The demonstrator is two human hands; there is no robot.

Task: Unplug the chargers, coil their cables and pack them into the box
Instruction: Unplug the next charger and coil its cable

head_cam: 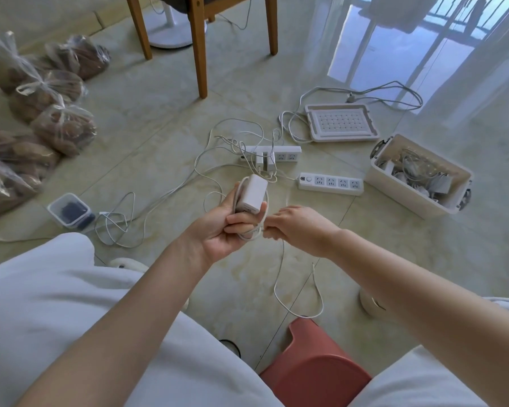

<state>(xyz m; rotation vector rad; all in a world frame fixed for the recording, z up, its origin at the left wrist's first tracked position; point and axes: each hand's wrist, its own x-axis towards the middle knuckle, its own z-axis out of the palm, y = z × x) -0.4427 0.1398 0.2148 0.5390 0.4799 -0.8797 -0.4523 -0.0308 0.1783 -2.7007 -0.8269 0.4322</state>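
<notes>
My left hand grips a white charger with loops of its thin white cable wound around it. My right hand pinches that cable just right of the charger; the loose end hangs down in a loop above the floor. Two more white chargers sit plugged into the far power strip, their cables tangled on the tiles. A second power strip lies nearer with nothing plugged in it. The white box at the right holds several coiled chargers.
The box's lid lies behind the strips with a white cord looped around it. Plastic bags line the left side. A small clear container sits at the left, a wooden chair behind, and a red stool under me.
</notes>
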